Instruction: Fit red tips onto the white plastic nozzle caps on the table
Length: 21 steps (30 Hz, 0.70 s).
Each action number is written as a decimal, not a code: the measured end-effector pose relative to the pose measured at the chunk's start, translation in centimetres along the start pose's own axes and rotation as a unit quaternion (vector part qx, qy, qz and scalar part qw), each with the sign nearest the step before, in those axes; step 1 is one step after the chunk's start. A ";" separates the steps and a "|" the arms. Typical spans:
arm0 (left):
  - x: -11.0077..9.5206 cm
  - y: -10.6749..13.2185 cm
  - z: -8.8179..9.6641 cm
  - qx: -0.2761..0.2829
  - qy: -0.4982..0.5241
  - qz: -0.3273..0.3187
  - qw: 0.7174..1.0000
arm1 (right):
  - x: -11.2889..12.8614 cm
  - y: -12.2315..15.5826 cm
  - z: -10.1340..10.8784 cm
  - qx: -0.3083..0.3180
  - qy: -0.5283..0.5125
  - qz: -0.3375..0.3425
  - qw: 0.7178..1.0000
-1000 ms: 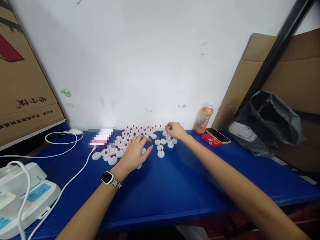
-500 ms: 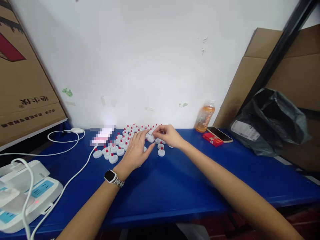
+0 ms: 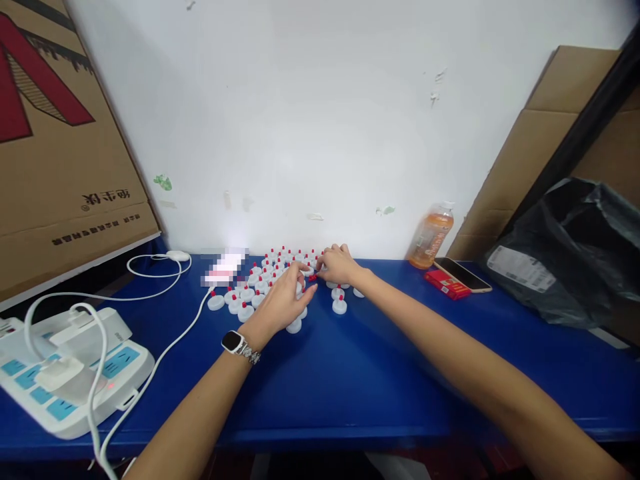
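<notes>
Many white round caps with red tips [image 3: 245, 312] stand in a cluster on the blue table, near the wall. My left hand [image 3: 286, 299], with a watch at its wrist, reaches over the front of the cluster. Its thumb is apart from the bent fingers, and a white cap shows partly between them. Across from it, my right hand [image 3: 341, 265] has its thumb and fingers brought together, pointing down at a few loose red tips [image 3: 313, 277]. Whatever is between those fingertips is too small to make out. Another cap [image 3: 339, 305] stands in front of the right hand.
A white power strip [image 3: 75, 373] with cables lies at the left. A blurred lit screen [image 3: 225, 268] lies behind the caps. At the right are a bottle of orange drink [image 3: 431, 239], a red packet [image 3: 447, 284], a phone [image 3: 464, 275] and a dark plastic bag [image 3: 565, 253].
The view has shifted, so things on the table sit farther right. The white cap near my right fingertips is no longer visible there, and loose red tips now show. My left fingers are more bent.
</notes>
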<state>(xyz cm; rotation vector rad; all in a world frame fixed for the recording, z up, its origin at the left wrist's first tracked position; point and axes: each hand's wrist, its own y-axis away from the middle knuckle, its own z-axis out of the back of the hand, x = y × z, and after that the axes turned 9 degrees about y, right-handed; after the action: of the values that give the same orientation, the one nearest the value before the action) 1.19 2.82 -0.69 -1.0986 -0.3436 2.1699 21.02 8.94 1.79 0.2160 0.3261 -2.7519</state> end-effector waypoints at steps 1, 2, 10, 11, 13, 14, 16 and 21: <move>-0.2 0.1 -0.1 0.005 0.005 -0.004 1.000 | 0.1 -0.2 0.1 0.009 0.013 0.005 1.000; -0.3 0.1 -0.1 0.011 0.011 -0.008 1.000 | 0.3 -0.4 0.1 0.014 0.021 0.011 1.000; -1.0 -0.2 1.0 0.010 0.092 0.016 0.996 | 0.9 -0.8 0.0 0.018 0.018 0.018 1.000; -1.2 -0.2 1.1 -0.003 0.096 0.021 0.995 | 0.9 -0.7 0.0 0.013 0.006 0.015 1.000; -1.7 -0.1 1.1 -0.026 0.096 0.031 0.995 | 0.7 -0.3 0.2 -0.014 -0.048 0.005 0.999; -1.9 0.0 1.0 -0.032 0.094 0.038 0.994 | 0.6 0.0 0.4 -0.033 -0.099 -0.002 0.995; -2.2 0.0 0.6 -0.039 0.092 0.051 0.994 | 0.6 1.2 0.8 -0.077 -0.245 -0.021 0.966; -2.8 -0.2 -0.5 -0.028 0.042 0.086 0.995 | 2.7 5.2 1.8 -0.175 -0.556 -0.083 0.808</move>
<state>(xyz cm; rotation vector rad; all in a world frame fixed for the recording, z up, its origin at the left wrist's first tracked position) 2.85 1.03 0.85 -1.2878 -0.2822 2.2665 20.26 2.83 1.93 -1.5025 0.4913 -2.3782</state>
